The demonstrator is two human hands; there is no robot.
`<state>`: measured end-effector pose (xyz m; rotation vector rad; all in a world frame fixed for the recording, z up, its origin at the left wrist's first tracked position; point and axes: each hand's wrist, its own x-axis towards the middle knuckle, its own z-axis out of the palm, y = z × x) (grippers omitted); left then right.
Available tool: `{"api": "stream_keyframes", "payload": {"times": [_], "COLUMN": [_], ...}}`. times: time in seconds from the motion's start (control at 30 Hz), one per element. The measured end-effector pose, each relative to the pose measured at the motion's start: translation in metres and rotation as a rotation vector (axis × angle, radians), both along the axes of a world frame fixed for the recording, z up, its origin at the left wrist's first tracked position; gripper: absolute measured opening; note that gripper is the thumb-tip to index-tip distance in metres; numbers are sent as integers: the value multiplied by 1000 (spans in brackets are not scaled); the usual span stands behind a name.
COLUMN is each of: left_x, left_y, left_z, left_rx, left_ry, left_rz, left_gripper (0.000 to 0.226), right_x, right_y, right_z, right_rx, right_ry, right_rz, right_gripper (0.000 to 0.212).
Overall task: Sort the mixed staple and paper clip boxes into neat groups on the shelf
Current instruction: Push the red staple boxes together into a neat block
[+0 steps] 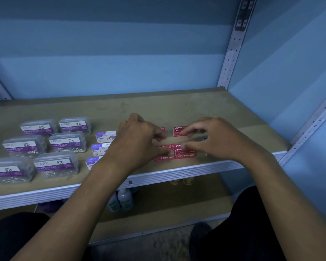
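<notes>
Fingers [184, 131] touch red staple boxes [184, 155]; six paper clip boxes [67, 142] left.

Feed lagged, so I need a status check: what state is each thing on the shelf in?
Paper clip boxes: closed, grouped two-wide at left.
White staple boxes: closed, in a column.
Red staple boxes: closed, partly grouped.
Left hand: fingertips on red boxes.
Right hand: fingertips on red boxes.

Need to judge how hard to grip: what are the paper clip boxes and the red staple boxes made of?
Paper clip boxes: look like clear rigid plastic, glossy; the clips show through the walls. Red staple boxes: probably thin printed cardboard, matte, with sharp folded edges. Easier to crush, I'd guess.
</notes>
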<state>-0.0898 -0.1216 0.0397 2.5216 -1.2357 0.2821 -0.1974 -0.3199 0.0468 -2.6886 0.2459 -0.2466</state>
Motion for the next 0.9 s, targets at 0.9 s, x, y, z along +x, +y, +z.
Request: {"api": "stream_keyframes", "payload": {"times": [0.9], "left_x": [29], "left_y": [-16], "left_z": [-13], "left_rx": [68], "left_ry": [-129], "left_rz": [260], "left_gripper": [19], "right_x": [48], "right_y": [-19], "right_z": [-30], "right_rx": [-59], "right_ry": [-111], "right_rz": [-142], "right_gripper": [18]}}
